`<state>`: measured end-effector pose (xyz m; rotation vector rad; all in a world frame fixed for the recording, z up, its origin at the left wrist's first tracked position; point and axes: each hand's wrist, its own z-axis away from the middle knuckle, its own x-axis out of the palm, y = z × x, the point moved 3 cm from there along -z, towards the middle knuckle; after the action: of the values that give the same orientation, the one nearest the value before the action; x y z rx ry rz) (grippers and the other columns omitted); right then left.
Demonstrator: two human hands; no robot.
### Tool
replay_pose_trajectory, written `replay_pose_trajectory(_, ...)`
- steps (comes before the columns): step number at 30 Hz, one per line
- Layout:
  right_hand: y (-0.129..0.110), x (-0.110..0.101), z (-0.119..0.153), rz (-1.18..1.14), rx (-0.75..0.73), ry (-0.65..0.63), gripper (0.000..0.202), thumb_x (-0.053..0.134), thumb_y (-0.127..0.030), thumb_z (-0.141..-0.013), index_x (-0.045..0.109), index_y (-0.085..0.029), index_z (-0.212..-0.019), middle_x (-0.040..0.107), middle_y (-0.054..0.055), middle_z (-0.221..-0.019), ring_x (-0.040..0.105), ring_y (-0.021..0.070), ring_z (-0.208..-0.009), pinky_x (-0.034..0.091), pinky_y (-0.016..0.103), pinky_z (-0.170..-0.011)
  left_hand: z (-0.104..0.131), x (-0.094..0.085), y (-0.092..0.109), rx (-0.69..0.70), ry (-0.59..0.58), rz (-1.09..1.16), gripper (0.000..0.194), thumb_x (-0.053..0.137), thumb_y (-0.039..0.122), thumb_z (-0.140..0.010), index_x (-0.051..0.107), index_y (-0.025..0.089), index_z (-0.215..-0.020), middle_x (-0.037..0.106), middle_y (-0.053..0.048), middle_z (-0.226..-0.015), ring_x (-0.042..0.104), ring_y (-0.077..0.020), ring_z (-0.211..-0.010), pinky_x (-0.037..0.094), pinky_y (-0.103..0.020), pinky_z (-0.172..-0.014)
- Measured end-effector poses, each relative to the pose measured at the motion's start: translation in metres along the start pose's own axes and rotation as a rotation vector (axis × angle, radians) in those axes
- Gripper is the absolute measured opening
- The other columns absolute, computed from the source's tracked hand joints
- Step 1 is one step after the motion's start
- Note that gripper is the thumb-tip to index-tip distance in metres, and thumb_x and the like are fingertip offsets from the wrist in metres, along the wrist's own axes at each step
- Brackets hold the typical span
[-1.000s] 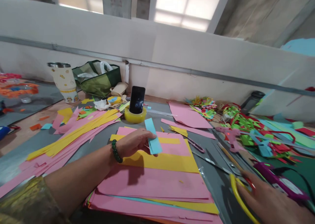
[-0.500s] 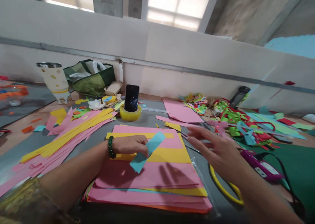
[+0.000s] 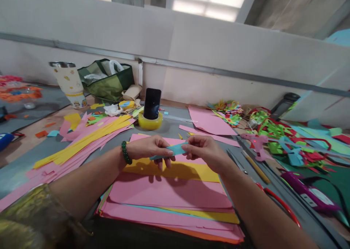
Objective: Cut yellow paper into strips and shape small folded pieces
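A short light-blue paper strip (image 3: 177, 149) is held level between my two hands, above a stack of coloured paper sheets (image 3: 169, 194). My left hand (image 3: 151, 149), with a green bead bracelet at the wrist, pinches its left end between thumb and fingers. At the other end, the thumb and fingertips of my right hand (image 3: 203, 150) are closed on the strip. Pink and yellow sheets make up the top of the stack, and the hands cast shadows on them.
Beyond the stack a phone (image 3: 152, 103) stands in a yellow tape roll (image 3: 150, 121). Long yellow and pink strips (image 3: 84, 143) lie at left. Red-handled scissors (image 3: 281, 201), a pink glue gun (image 3: 257, 144) and a purple device (image 3: 310, 192) lie at right. A tumbler (image 3: 69, 84) stands back left.
My right hand has come in from the right and taken hold of the blue strip's right end. The strip has been raised and turned nearly level. The view has shifted slightly.
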<state>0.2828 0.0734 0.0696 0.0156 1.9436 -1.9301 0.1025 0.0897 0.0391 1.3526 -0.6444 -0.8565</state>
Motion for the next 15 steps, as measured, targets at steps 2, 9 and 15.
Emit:
replay_pose_trajectory(2, 0.005, -0.003, -0.001, -0.004, 0.019, -0.007, 0.035, 0.079, -0.044, -0.058, 0.061, -0.015, -0.067, 0.064, 0.000, -0.053, 0.057, 0.0098, -0.049, 0.043, 0.022, -0.049, 0.001, 0.001, 0.000, -0.031, -0.025, 0.016, 0.039, 0.065, 0.051, -0.076, 0.069, 0.014, -0.089, 0.071, -0.008, -0.071, 0.063, -0.0119, -0.049, 0.042, -0.018, -0.046)
replay_pose_trajectory(9, 0.006, -0.010, 0.000, -0.031, 0.090, -0.032, 0.035, 0.080, -0.041, -0.058, 0.061, -0.014, -0.070, 0.068, 0.002, -0.057, 0.059, 0.0091, -0.047, 0.045, 0.020, -0.047, 0.006, -0.006, 0.008, -0.031, 0.046, -0.037, 0.032, 0.066, 0.046, -0.076, 0.068, 0.014, -0.079, 0.069, -0.005, -0.071, 0.053, -0.0063, -0.043, 0.041, -0.016, -0.046)
replay_pose_trajectory(15, 0.006, -0.012, -0.001, -0.059, 0.040, -0.034, 0.032, 0.078, -0.040, -0.062, 0.065, -0.014, -0.076, 0.069, 0.004, -0.060, 0.062, 0.0107, -0.049, 0.049, 0.022, -0.048, 0.013, -0.015, 0.014, -0.009, 0.019, -0.025, 0.030, 0.064, 0.042, -0.078, 0.067, 0.013, -0.078, 0.067, -0.004, -0.068, 0.046, -0.0050, -0.042, 0.038, -0.017, -0.044)
